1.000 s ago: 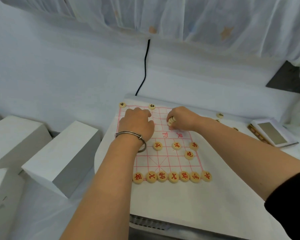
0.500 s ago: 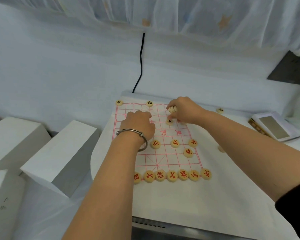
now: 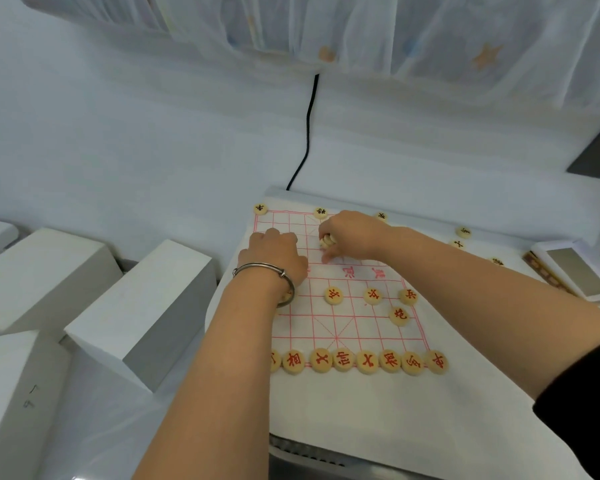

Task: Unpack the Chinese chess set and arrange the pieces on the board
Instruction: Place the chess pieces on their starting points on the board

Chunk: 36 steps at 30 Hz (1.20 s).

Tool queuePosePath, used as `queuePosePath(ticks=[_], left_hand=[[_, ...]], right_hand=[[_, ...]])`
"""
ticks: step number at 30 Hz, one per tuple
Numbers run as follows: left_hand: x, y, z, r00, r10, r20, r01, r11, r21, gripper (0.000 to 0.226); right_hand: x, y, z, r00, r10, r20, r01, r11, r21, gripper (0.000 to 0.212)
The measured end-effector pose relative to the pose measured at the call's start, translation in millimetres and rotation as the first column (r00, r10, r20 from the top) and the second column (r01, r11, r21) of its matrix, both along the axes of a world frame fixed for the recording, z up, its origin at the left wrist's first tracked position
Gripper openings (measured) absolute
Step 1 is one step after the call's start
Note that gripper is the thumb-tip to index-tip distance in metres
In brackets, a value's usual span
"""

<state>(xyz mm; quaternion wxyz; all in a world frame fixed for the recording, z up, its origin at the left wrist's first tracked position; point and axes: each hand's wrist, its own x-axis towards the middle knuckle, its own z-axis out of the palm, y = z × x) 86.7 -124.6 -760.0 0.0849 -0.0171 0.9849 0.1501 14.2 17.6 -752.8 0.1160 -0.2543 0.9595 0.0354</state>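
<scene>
You are working in the middle of the arranging step: the red side is looking nearly set, and you are filling the far, black side of the board (image 3: 329,327). The red back row (image 3: 361,361) is lying along the near edge. Three red soldiers (image 3: 372,295) are standing in one line beyond it, with a red cannon (image 3: 399,315) just beside the right one; your left forearm is hiding the left part of these lines. On the far edge only three black pieces (image 3: 321,212) are showing, well apart from each other. Your right hand (image 3: 354,232) is hovering over the far half, its fingers curling around a small stack of pieces (image 3: 327,241), and one fingertip is reaching down toward the grid. Your left hand (image 3: 274,252) is resting on the left part of the board with the fingers curled under; I cannot tell if it is gripping anything. The next move, as I am judging it, is asking you to slip one piece from the stack and set it exactly on a line crossing, character up, without spilling the others. More loose pieces (image 3: 463,232) are waiting on the white cover (image 3: 361,410) to the right of the board, so much of the black side is not yet done.
</scene>
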Motion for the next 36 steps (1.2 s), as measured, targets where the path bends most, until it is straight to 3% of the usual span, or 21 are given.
queuePosePath(ticks=[8, 12, 15, 20, 25, 32, 36], left_hand=[[0, 0, 3, 1.000, 0.016, -0.009, -0.016, 1.000, 0.021, 0.044], [0, 0, 4, 1.000, 0.023, -0.005, -0.023, 0.999, 0.027, 0.043], [-1, 1, 4, 1.000, 0.012, 0.003, -0.012, 0.999, 0.030, 0.043], [-2, 4, 2, 1.000, 0.003, -0.014, -0.002, 0.999, 0.043, 0.043], [-1, 0, 4, 0.999, 0.020, -0.029, -0.018, 0.998, 0.063, 0.043], [1, 0, 6, 0.999, 0.019, -0.035, -0.016, 0.997, 0.074, 0.043], [1, -3, 7, 0.999, 0.030, -0.038, -0.027, 0.996, 0.090, 0.043]], right_hand=[[-2, 6, -2, 0.999, -0.023, 0.032, 0.026, 0.992, -0.126, 0.048], [-12, 13, 9, 0.988, -0.148, -0.035, 0.134, 0.959, -0.251, 0.038], [-21, 15, 8, 0.969, -0.219, -0.118, 0.199, 0.967, -0.161, 0.042], [-28, 12, -9, 0.973, -0.223, -0.064, 0.225, 0.974, 0.029, 0.049], [-31, 15, -10, 0.976, -0.217, -0.032, 0.217, 0.976, -0.002, 0.045], [-32, 25, -11, 0.965, -0.253, 0.069, 0.262, 0.951, -0.166, 0.036], [-35, 29, -10, 0.963, -0.255, 0.085, 0.266, 0.949, -0.167, 0.036]])
